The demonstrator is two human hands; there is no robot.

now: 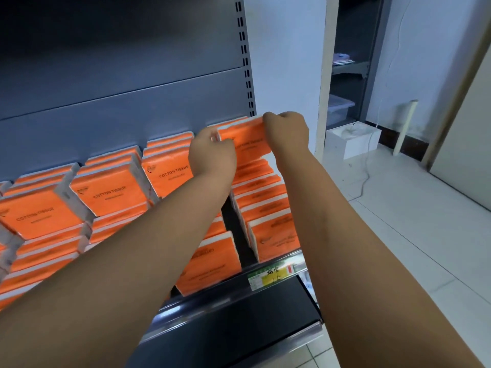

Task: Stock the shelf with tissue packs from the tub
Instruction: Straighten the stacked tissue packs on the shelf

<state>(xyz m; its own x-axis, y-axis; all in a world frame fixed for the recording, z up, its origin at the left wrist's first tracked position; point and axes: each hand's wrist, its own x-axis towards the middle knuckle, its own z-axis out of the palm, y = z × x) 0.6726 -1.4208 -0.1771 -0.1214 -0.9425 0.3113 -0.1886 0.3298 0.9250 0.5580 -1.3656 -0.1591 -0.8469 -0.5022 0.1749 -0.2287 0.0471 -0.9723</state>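
Grey shelf (132, 107), almost filled with slanted rows of orange tissue packs (111, 192). Tub not in view. Rightmost column (265, 208) stepped down toward the front rail, with a dark gap on its left. Held pack (247, 142) tilted at the back top of that column, near the back panel. Left hand (212, 152) pinching its left edge, right hand (287, 131) curled over the upper right corner, both grips closed on it. Yellow price label (273, 274) on the rail. Likely the seating step: lower it squarely, line up edges with the packs beneath, push back to the panel, let go only once settled. Avoid nudging the front packs forward.
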